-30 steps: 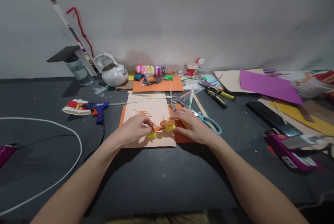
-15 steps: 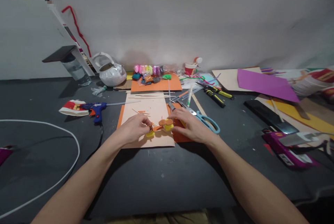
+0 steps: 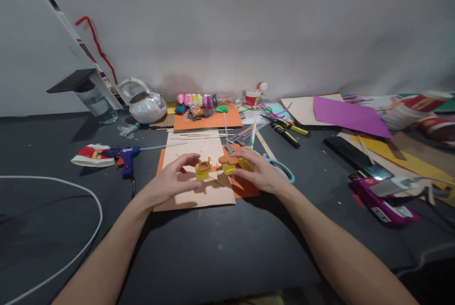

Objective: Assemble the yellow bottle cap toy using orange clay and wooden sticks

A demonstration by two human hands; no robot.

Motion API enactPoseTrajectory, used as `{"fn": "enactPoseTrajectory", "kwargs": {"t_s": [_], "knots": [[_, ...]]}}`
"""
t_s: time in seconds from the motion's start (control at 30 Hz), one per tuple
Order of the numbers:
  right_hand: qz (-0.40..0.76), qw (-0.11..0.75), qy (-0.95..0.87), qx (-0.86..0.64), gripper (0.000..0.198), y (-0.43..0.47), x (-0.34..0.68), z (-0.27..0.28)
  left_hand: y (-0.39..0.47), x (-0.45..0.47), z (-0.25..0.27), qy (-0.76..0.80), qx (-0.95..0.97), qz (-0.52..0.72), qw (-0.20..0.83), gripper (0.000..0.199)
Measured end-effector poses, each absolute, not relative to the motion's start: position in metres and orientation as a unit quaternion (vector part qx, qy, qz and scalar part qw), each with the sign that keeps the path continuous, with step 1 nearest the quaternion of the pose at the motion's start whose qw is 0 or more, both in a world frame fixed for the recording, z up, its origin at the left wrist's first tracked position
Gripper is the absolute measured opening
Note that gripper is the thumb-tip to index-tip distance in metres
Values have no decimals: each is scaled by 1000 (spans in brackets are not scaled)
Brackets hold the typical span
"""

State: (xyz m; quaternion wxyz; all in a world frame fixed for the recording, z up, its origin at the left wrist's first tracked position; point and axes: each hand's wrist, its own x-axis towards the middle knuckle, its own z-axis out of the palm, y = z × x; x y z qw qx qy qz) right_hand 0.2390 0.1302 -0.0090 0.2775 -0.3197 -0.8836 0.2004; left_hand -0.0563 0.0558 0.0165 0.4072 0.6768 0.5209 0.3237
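My right hand [image 3: 261, 171] has its fingers and thumb closed on the right end of a small orange and yellow craft model [image 3: 229, 168]. Yellow blocky pieces topped with flat orange ovals sit at both its ends, linked by thin orange parts. Close to the left end is my left hand [image 3: 172, 182], its thumb and fingers spread apart, with nothing visible held. Whether a fingertip touches the model I cannot tell. Beneath both hands lies a pale peach sheet [image 3: 195, 196], overlapping orange paper [image 3: 249, 190]. Blue-handled scissors [image 3: 284, 170] are partly hidden behind my right hand.
A blue glue gun [image 3: 130, 159] rests at left on a flattened paper cup [image 3: 93, 155]. Behind are thin sticks [image 3: 206, 133], clay packets [image 3: 197, 101], a silvery pot [image 3: 147, 107] and yellow-black cutters [image 3: 287, 135]. A phone [image 3: 355, 155] and a purple device [image 3: 382, 203] lie right.
My left fingers have opened from a pinch on the model's left end and drawn slightly away. That end now shows its orange top. The camera view has tilted up a little.
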Motion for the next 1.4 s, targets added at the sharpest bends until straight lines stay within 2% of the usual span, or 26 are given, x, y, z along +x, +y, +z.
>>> {"fn": "enactPoseTrajectory", "kwargs": {"t_s": [0.07, 0.2, 0.63, 0.83, 1.0, 1.13, 1.4], "knots": [[197, 285, -880, -325, 35, 130, 238, -10, 55, -47, 8, 530, 681, 326, 387, 51], [192, 279, -881, -331, 35, 128, 236, -9, 57, -37, -6, 545, 684, 340, 346, 35], [164, 170, -910, -340, 33, 126, 230, -3, 65, -42, -34, 576, 727, 295, 230, 31], [130, 189, -909, -349, 32, 128, 237, -2, 62, -46, -37, 577, 733, 293, 209, 36], [96, 190, -922, -323, 40, 129, 232, -13, 62, -46, -37, 578, 745, 273, 192, 34], [76, 192, -926, -317, 38, 129, 227, -20, 63, -45, -35, 582, 747, 264, 185, 32], [73, 232, -904, -351, 38, 129, 233, -11, 69, -43, -27, 573, 735, 300, 203, 30]]}}
